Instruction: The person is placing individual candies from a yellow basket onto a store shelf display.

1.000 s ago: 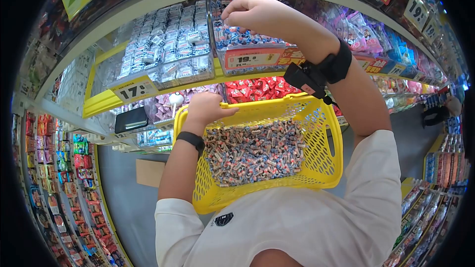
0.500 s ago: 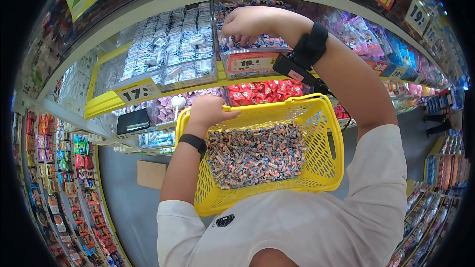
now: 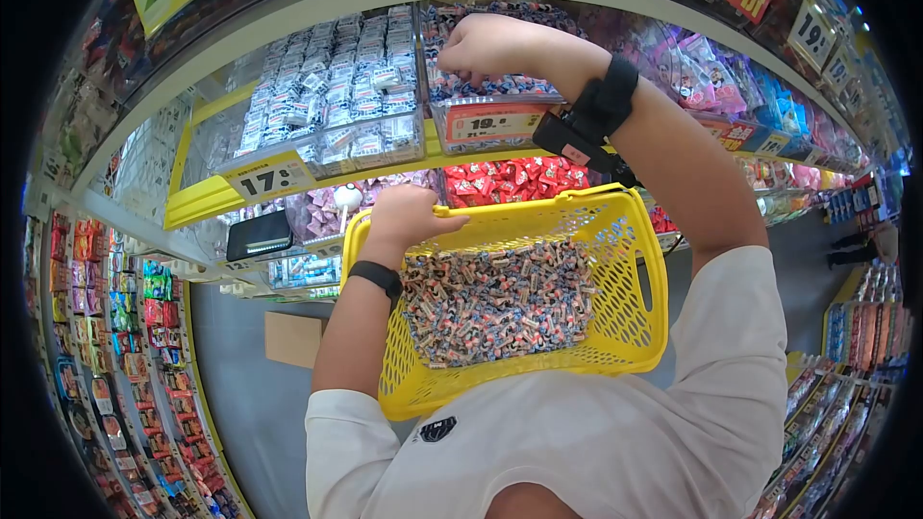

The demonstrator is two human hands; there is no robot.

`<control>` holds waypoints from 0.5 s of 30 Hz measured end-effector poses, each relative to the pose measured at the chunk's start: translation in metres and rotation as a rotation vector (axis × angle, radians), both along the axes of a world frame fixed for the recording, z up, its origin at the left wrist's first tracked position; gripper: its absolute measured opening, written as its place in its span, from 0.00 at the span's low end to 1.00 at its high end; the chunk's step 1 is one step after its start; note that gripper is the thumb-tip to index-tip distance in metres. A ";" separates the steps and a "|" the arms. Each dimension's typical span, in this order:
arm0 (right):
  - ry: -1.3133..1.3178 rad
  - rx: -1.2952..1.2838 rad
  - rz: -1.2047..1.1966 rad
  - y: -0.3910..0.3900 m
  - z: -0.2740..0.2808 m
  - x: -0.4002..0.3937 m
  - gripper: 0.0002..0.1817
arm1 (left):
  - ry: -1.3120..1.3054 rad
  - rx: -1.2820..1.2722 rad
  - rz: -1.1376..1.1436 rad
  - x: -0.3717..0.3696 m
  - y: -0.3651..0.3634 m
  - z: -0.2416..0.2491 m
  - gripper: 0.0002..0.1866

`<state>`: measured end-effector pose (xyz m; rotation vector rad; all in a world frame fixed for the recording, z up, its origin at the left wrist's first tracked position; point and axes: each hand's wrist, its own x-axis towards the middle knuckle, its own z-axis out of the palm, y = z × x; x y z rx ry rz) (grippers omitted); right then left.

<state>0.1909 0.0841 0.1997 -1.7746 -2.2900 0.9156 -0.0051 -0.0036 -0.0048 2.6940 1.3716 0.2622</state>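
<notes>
My left hand [image 3: 409,215] is closed around the far rim of a yellow shopping basket [image 3: 615,312], its thumb lying along the edge. A thick layer of small twist-wrapped candies [image 3: 495,303] covers the basket's floor. Over a clear shelf bin of blue, white and red wrapped candies [image 3: 514,85], my right hand [image 3: 481,46] has its fingers curled downward. Whatever those fingers hold, if anything, is hidden. A price tag [image 3: 495,123] reading 19.8 is on the front of this bin.
To the left is a bin of white-and-blue wrapped packets [image 3: 332,82], priced 17.8. Red packets [image 3: 514,181] fill a lower bin beyond the basket. A black phone-like device [image 3: 260,235] rests on the lower shelf edge. A cardboard piece [image 3: 293,339] lies on the floor.
My right hand has shifted slightly to the right over the candy bin, its fingers more tucked in. My left hand and the basket have hardly moved.
</notes>
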 end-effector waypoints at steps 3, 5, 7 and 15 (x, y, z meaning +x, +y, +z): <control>0.027 -0.016 0.007 0.000 -0.002 0.002 0.21 | 0.003 0.001 0.003 0.000 0.000 0.000 0.37; 0.046 -0.031 0.013 0.000 -0.002 0.003 0.21 | 0.011 -0.004 0.008 0.000 0.000 0.000 0.37; 0.046 -0.035 0.014 0.000 -0.003 0.003 0.22 | 0.016 -0.010 0.012 0.000 0.000 -0.001 0.37; 0.116 -0.063 -0.043 0.000 -0.003 0.005 0.21 | 0.025 -0.023 0.011 0.001 0.000 0.003 0.37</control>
